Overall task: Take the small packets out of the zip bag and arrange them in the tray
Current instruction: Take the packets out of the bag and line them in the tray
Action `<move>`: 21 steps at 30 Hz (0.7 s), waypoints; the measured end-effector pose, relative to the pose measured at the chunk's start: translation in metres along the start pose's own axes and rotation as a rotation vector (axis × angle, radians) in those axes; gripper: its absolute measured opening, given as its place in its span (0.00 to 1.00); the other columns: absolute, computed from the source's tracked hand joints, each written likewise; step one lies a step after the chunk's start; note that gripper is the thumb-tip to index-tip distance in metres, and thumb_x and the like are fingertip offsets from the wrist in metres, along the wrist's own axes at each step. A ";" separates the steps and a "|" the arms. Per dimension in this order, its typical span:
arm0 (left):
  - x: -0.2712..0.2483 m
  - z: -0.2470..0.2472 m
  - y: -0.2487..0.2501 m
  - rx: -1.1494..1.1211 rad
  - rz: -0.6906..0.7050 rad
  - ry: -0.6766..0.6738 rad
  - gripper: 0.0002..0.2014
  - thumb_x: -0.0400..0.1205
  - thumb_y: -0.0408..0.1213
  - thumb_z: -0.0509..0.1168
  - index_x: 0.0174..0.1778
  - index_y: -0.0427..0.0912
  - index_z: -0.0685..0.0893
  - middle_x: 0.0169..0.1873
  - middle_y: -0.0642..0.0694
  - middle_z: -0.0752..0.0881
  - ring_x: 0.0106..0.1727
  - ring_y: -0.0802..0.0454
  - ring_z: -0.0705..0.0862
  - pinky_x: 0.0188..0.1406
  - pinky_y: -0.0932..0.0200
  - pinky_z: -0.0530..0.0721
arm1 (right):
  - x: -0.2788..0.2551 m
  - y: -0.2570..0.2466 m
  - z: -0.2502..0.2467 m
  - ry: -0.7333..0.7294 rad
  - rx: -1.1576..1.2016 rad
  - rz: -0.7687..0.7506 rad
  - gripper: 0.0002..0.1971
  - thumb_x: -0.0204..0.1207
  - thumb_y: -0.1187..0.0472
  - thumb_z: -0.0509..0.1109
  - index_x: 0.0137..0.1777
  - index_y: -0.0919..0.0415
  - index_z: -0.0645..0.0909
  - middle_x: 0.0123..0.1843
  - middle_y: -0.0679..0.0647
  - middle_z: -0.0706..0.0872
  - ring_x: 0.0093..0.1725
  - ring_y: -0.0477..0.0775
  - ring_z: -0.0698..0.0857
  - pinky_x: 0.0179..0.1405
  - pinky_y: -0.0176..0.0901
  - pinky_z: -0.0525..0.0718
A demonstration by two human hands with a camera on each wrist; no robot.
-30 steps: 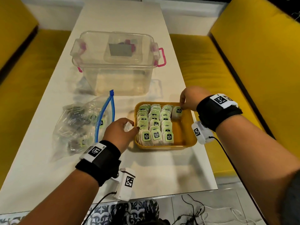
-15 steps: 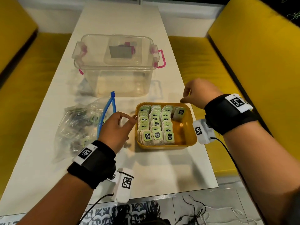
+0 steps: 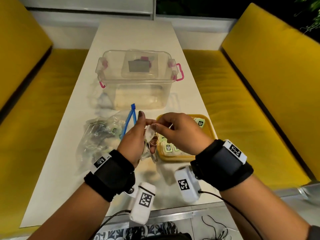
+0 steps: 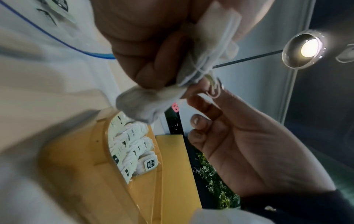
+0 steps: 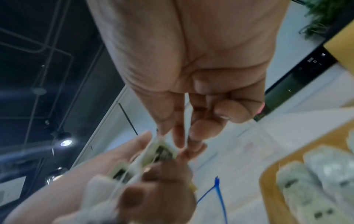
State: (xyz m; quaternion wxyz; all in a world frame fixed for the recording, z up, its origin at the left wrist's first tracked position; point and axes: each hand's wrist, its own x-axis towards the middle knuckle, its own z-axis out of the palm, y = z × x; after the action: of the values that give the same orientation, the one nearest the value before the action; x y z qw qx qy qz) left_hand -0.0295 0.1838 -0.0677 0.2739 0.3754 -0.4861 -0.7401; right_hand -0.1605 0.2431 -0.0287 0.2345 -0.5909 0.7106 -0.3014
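Several tea bags (image 3: 149,135) are clutched in the left hand (image 3: 133,141), fingers curled round the bunch, held up above the table (image 3: 57,167) just left of the tray. One bag at the top of that bunch is pinched between thumb and forefinger of the right hand (image 3: 180,134), which is raised over the near left part of the tray; in the right wrist view the green-and-black tags and strings can be seen right at the pinch, a bit blurry tbh. Directly under the right hand, the yellow tray (image 3: 212,129) is sat on the table with rows of tea bags (image 3: 168,147) lined up in its left part, plus a single one (image 3: 200,122) stood at the far right corner. Off to the left, the zip bag (image 3: 100,134) is lying crumpled on the table with its blue zip strip (image 3: 129,121) gaping open and more packets visible inside. Further back, a clear storage box (image 3: 138,80) with pink latches is parked in the middle of the table. Yellow bench seats (image 3: 245,101) are seen on both sides.
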 end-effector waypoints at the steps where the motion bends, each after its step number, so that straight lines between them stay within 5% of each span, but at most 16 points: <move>1: 0.000 -0.001 0.000 0.035 0.030 0.015 0.30 0.83 0.64 0.47 0.52 0.43 0.84 0.22 0.52 0.81 0.22 0.54 0.77 0.25 0.59 0.72 | -0.001 -0.001 0.004 0.015 0.006 0.014 0.13 0.78 0.50 0.70 0.41 0.60 0.84 0.32 0.47 0.84 0.30 0.42 0.79 0.32 0.41 0.77; 5: 0.000 -0.001 -0.001 0.140 0.082 0.062 0.28 0.84 0.61 0.48 0.51 0.39 0.82 0.22 0.51 0.80 0.27 0.50 0.77 0.28 0.56 0.76 | -0.005 -0.005 0.013 0.033 0.115 0.038 0.12 0.77 0.55 0.71 0.38 0.63 0.81 0.33 0.56 0.84 0.31 0.52 0.82 0.32 0.43 0.78; 8: 0.000 -0.002 -0.003 0.195 0.102 0.057 0.25 0.84 0.61 0.50 0.47 0.43 0.81 0.26 0.48 0.80 0.27 0.51 0.78 0.29 0.55 0.77 | -0.006 -0.007 0.015 0.037 0.253 0.101 0.04 0.75 0.62 0.72 0.44 0.63 0.82 0.34 0.56 0.88 0.29 0.48 0.85 0.29 0.39 0.78; 13: -0.006 -0.001 -0.003 0.199 0.115 0.000 0.19 0.86 0.51 0.53 0.52 0.38 0.77 0.33 0.43 0.78 0.25 0.55 0.75 0.21 0.64 0.75 | -0.011 -0.007 0.012 0.038 0.318 0.134 0.08 0.72 0.70 0.69 0.49 0.60 0.80 0.30 0.60 0.87 0.27 0.46 0.85 0.24 0.29 0.74; 17: -0.004 -0.010 -0.005 0.193 0.139 -0.015 0.12 0.86 0.44 0.57 0.52 0.38 0.76 0.24 0.50 0.76 0.24 0.53 0.72 0.22 0.62 0.73 | -0.012 0.001 0.003 0.109 0.461 0.218 0.10 0.75 0.73 0.63 0.46 0.58 0.79 0.28 0.56 0.81 0.25 0.50 0.83 0.24 0.38 0.72; 21: -0.008 -0.018 -0.004 0.305 0.208 -0.112 0.10 0.84 0.36 0.63 0.60 0.47 0.78 0.30 0.47 0.80 0.22 0.58 0.75 0.22 0.61 0.74 | -0.013 0.009 -0.007 0.134 0.595 0.286 0.11 0.76 0.75 0.63 0.42 0.59 0.79 0.26 0.54 0.80 0.21 0.49 0.78 0.22 0.40 0.69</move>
State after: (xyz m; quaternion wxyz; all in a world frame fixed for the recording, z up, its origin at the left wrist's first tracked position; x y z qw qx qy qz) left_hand -0.0102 0.1826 -0.0731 0.2614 0.3186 -0.6434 -0.6451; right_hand -0.1686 0.2578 -0.0305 0.3895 -0.3695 0.6810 -0.4980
